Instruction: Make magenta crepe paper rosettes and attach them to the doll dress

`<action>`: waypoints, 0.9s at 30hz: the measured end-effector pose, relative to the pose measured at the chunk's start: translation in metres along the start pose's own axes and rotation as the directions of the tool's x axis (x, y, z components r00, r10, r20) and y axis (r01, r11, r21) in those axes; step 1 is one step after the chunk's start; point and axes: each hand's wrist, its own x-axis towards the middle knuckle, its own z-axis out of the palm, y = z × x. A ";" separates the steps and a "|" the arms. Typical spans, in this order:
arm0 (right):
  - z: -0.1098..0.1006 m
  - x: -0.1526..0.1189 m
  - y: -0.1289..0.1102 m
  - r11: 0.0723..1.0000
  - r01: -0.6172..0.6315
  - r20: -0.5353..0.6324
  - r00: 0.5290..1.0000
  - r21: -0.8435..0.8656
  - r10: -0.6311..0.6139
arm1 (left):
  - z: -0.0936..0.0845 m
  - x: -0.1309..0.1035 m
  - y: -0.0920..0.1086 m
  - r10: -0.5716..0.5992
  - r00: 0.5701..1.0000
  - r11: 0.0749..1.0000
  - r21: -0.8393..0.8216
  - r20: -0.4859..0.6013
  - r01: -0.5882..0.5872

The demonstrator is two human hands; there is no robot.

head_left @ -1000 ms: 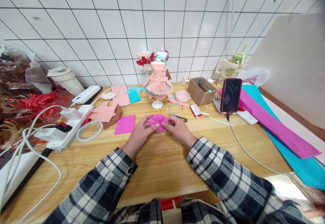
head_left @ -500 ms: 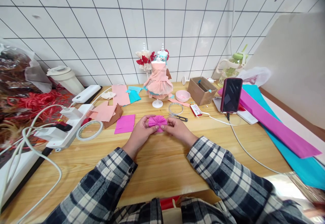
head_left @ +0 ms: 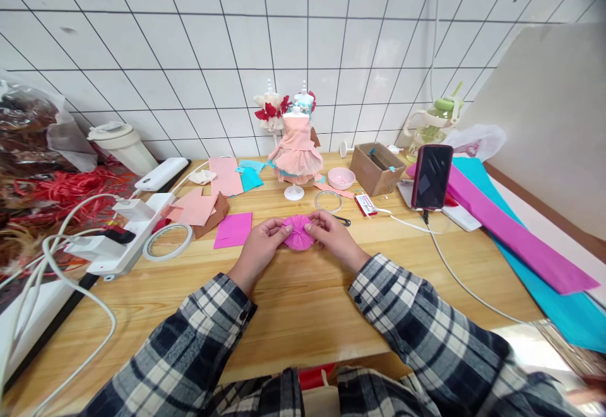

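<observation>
A round pleated magenta paper piece [head_left: 298,234] is held up over the middle of the wooden table. My left hand [head_left: 265,243] pinches its left side between thumb and fingers. On its right side, my right hand [head_left: 334,237] grips it the same way, thumb in front. Flat magenta paper [head_left: 233,230] lies left of my left hand. Thread snips [head_left: 344,221] are partly hidden behind my right hand, near a clear ring-shaped roll [head_left: 328,201]. Beyond the hands stands a small dress form [head_left: 297,146] in a peach paper dress, with two more forms behind it.
A power strip [head_left: 135,240] with cables and a tape roll [head_left: 168,242] are on the left. Toward the back are a pink bowl [head_left: 341,178] and a cardboard box [head_left: 377,170]. A phone [head_left: 432,177] stands upright at right, beside long coloured paper sheets [head_left: 521,228].
The pleated piece has turned and its round face now shows more fully. My fingers have shifted to its sides, and my right hand covers more of the snips.
</observation>
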 end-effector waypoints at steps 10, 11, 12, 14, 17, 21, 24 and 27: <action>-0.002 0.005 0.010 0.999 0.030 -0.005 1.000 0.020 -0.030 | 0.001 -0.002 0.001 0.009 0.999 1.000 -0.003 0.043 -0.009; -0.002 0.005 0.010 0.999 0.035 -0.004 0.999 0.013 -0.035 | 0.001 -0.002 0.001 0.011 0.997 0.999 -0.042 0.073 -0.008; -0.002 0.004 0.009 0.999 0.043 -0.008 0.999 0.000 -0.043 | 0.001 -0.003 0.001 0.012 0.995 0.997 -0.075 0.103 -0.004; -0.001 0.003 0.008 0.997 0.063 -0.018 0.998 -0.036 -0.064 | 0.002 -0.004 0.002 0.008 0.989 0.997 -0.077 0.146 0.003; -0.001 0.002 0.006 0.994 0.073 -0.023 0.997 -0.080 -0.075 | 0.005 -0.004 0.002 -0.002 0.990 1.000 0.021 0.138 -0.001; 0.001 0.001 0.004 0.992 0.082 -0.014 0.996 -0.097 -0.084 | 0.005 -0.003 0.001 0.009 0.997 0.998 0.057 0.082 -0.013; 0.003 0.000 0.001 0.992 0.089 0.001 0.996 -0.094 -0.090 | 0.004 -0.004 0.001 0.008 0.996 0.996 0.090 0.094 -0.016; 0.003 -0.003 -0.002 0.984 0.089 0.040 0.996 -0.157 -0.084 | 0.006 -0.007 0.004 -0.008 0.989 0.983 0.183 0.148 -0.019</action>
